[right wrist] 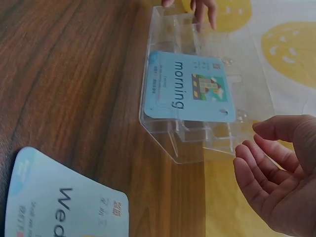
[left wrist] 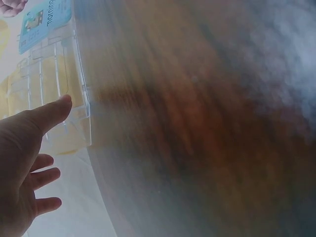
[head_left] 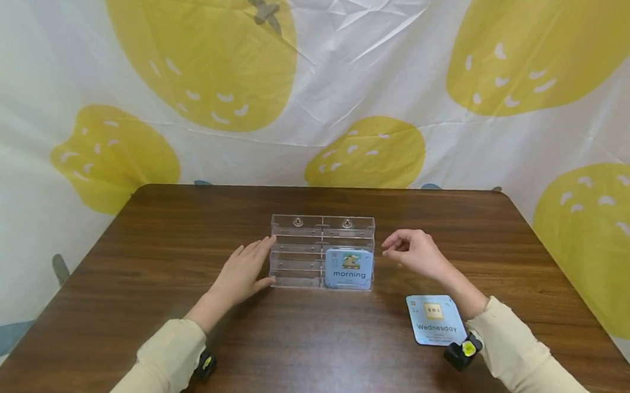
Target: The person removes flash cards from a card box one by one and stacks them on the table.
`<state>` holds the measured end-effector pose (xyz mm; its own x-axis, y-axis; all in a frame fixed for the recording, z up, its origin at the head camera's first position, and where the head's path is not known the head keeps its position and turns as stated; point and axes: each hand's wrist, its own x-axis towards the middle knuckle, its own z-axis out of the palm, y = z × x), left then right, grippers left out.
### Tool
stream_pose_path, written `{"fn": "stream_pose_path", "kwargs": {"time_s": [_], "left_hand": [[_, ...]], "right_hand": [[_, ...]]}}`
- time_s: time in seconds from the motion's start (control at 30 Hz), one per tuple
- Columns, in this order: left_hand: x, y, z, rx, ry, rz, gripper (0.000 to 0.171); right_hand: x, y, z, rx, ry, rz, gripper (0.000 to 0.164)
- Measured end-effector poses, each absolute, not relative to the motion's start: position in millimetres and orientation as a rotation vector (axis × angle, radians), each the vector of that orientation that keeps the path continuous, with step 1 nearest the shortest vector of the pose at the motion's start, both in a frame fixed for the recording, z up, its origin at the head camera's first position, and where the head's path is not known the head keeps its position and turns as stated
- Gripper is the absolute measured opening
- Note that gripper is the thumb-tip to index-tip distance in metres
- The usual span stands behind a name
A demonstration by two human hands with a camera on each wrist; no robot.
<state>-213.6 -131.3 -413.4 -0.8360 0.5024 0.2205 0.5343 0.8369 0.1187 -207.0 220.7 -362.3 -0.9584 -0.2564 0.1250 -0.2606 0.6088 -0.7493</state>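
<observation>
A clear plastic card rack (head_left: 297, 261) with two columns of stepped pockets stands on the table. In its lower right pocket sits a light blue "morning" card (head_left: 348, 269), also seen in the right wrist view (right wrist: 190, 86). My left hand (head_left: 241, 271) rests against the rack's left side, its fingers extended and the thumb at the lower corner. Just off the rack's right side hovers my right hand (head_left: 419, 253), fingers loosely bent, holding nothing. A "Wednesday" card (head_left: 435, 320) lies flat on the table below the right forearm.
The dark wooden table (head_left: 307, 350) ends at a back edge behind the rack. A white cloth (head_left: 232, 150) with yellow fruit prints hangs behind it. Each wrist wears a small black camera, the right one (head_left: 463, 352) close to the "Wednesday" card.
</observation>
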Motion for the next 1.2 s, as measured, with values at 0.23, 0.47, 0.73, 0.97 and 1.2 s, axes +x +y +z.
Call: {"fn": "stream_pose_path", "kwargs": {"time_s": [0.23,0.47,0.73,0.97,1.2], "left_hand": [[-214,-131,-413,-0.807,-2.837,-0.250,0.086],[-213,-130,-413,-0.815,-2.828,-0.247,0.087],[-213,-131,-414,-0.812,-2.828,-0.246,0.087],[-213,-131,-414,-0.809,-2.845,-0.246,0.087],[-213,-131,-414,-0.814,-2.840,-0.258,0.086]], "right_hand": [[-206,214,-372,0.459,-2.804,1.351,0.011],[-206,208,-382,0.425,-2.769,1.374,0.010],[-206,203,-385,0.416,-2.725,1.367,0.006],[-206,199,-384,0.416,-2.708,1.396,0.003],[-206,199,-387,0.414,-2.717,1.458,0.006]]}}
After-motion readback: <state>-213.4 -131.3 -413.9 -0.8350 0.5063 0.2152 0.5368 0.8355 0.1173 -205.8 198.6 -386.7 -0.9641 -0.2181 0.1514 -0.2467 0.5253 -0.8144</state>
